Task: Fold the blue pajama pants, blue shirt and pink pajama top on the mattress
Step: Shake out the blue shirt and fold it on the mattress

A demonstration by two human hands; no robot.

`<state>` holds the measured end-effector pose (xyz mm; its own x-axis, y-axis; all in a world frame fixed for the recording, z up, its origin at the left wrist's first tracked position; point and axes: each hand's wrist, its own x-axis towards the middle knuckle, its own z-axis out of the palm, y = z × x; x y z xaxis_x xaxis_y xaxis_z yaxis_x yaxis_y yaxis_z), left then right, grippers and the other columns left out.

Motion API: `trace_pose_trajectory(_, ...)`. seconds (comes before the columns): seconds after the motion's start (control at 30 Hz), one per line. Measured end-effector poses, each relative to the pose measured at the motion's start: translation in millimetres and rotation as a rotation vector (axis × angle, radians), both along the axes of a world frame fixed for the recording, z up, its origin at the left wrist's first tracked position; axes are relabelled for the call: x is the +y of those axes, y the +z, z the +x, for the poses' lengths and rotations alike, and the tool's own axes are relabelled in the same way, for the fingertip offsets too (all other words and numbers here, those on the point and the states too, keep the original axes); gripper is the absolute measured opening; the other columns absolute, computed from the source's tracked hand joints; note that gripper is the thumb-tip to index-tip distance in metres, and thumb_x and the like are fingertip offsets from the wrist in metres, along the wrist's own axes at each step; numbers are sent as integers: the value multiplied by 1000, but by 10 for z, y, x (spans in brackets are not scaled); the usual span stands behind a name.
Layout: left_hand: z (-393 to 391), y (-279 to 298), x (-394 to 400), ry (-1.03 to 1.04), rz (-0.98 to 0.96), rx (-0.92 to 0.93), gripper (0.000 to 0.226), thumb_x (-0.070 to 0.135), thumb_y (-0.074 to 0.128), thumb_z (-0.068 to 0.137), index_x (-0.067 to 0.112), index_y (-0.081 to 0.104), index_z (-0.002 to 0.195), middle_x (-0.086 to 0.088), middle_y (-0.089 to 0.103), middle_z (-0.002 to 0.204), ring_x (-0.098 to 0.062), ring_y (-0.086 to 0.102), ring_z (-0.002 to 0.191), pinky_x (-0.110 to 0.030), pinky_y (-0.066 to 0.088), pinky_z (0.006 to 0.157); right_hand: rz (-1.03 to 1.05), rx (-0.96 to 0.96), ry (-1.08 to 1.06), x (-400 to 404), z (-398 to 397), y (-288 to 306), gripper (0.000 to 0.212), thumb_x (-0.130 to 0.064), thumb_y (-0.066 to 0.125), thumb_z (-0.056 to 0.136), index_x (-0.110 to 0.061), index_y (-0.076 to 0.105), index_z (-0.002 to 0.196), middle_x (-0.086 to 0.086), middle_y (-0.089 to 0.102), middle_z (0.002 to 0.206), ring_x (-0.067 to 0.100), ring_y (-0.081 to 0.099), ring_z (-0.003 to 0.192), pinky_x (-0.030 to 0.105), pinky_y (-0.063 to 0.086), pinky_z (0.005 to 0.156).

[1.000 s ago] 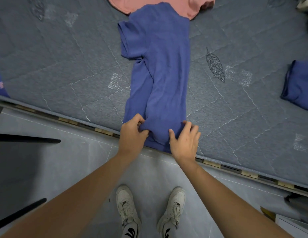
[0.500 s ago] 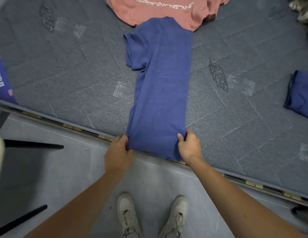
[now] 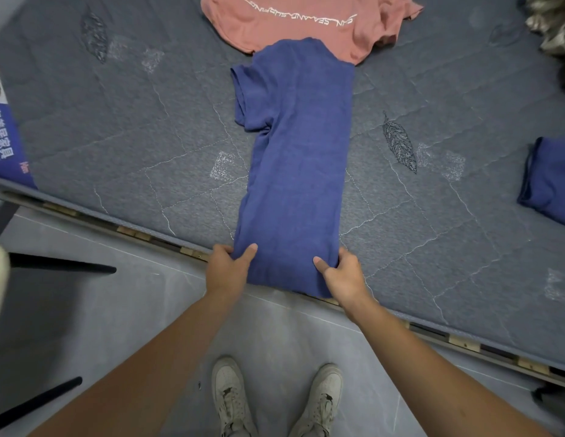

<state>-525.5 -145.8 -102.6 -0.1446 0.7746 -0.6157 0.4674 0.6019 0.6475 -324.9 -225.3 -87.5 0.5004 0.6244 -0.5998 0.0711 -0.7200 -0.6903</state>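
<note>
Both hands (image 3: 287, 272) now pinch blue shirt (image 3: 298, 159) hem — thumbs atop.

- The blue shirt (image 3: 298, 165) is a plain, heathered indigo blue with no print.
- The pink pajama top (image 3: 293, 25) is salmon pink, with one line of thin white lettering across it.
- The blue pajama pants (image 3: 550, 181) are the same deep blue, plain.
- The mattress (image 3: 132, 137) is mottled grey-blue, quilted in pale wavy stitch lines, with dark leaf motifs and faint whitish square patches.
- The label (image 3: 5, 143) at the mattress's left edge is blue with white characters.
- The floor (image 3: 117, 310) is flat grey with thin pale lines.
- The shoes (image 3: 230, 395) are off-white with dark scuffs.
</note>
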Motion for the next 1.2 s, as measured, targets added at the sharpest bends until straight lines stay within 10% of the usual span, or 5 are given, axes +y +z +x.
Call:
trace_pose_trajectory(0.33, 37, 82, -89, -24, 98, -130, 13, 3, 67, 85, -9, 63, 81, -8, 64, 73, -19, 53, 67, -31, 45, 62, -95, 101, -37, -129, 44, 72, 9, -19, 66, 97, -14, 71, 91, 1, 76, 94, 22, 72, 90, 39, 59, 83)
trace_pose_trajectory(0.6, -62, -86, -225, 66, -98, -173, 20, 11, 76, 87, 19, 58, 90, -10, 70, 101, -32, 69, 94, -55, 58, 87, -195, 1, -18, -225, 111, 159, 19, -16, 64, 97, -8, 61, 81, 9, 69, 75, 22, 60, 43, 36, 57, 54)
trace_pose_trajectory(0.83, -109, 78, -187, -236, -18, 211, 23, 28, 74, 85, 17, 58, 98, -6, 67, 103, -30, 63, 98, -41, 52, 86, -399, -459, 243, -237, 274, 283, 22, -43, 69, 87, -23, 61, 90, -1, 62, 84, 27, 54, 80, 32, 41, 72)
trace_pose_trajectory(1.2, 545, 654, 642, -399, 166, 191, 36, 32, 67, 93, 15, 55, 122, -4, 56, 117, -25, 58, 107, -40, 48, 92, -122, -413, 405, 462, 752, 751, 16, -27, 64, 87, -27, 64, 103, -8, 72, 90, 26, 68, 98, 35, 50, 81)
